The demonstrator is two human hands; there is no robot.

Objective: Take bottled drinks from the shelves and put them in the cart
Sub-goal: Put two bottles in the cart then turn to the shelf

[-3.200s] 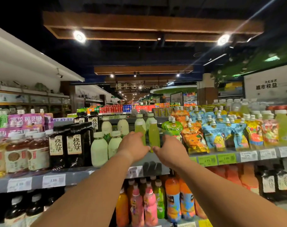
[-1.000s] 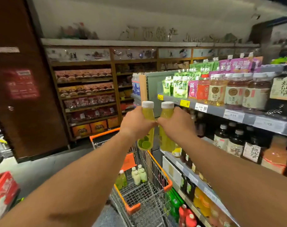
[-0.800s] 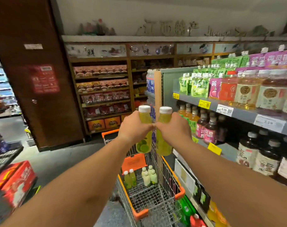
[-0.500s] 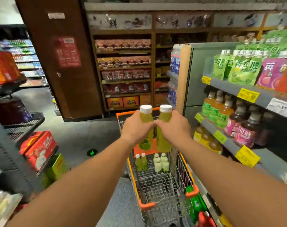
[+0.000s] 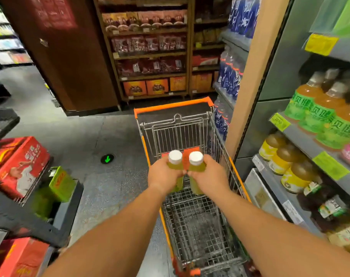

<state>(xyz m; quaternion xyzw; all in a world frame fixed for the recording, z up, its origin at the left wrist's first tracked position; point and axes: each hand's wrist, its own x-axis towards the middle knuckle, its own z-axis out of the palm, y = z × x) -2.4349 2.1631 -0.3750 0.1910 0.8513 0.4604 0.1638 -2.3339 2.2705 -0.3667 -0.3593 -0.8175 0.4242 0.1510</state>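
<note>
My left hand (image 5: pixel 162 176) grips a yellow-green bottle (image 5: pixel 175 162) with a white cap. My right hand (image 5: pixel 210 175) grips a second bottle (image 5: pixel 196 163) of the same kind. Both bottles stand upright, side by side, over the basket of the wire cart (image 5: pixel 192 220), which has orange trim (image 5: pixel 171 105). My hands and the bottles hide the far part of the basket floor, so I cannot see the bottles lying there.
Drink shelves (image 5: pixel 314 148) with orange and yellow bottles run along the right, close to the cart. Red boxes (image 5: pixel 18 164) and a green box (image 5: pixel 60 183) sit on low racks at the left. Wooden shelving (image 5: pixel 150 56) stands beyond the cart across grey floor (image 5: pixel 102 186).
I took two bottles from the shelf, turned left to the cart and lowered them. They now hang low over the basket, and my view has tilted down.
</note>
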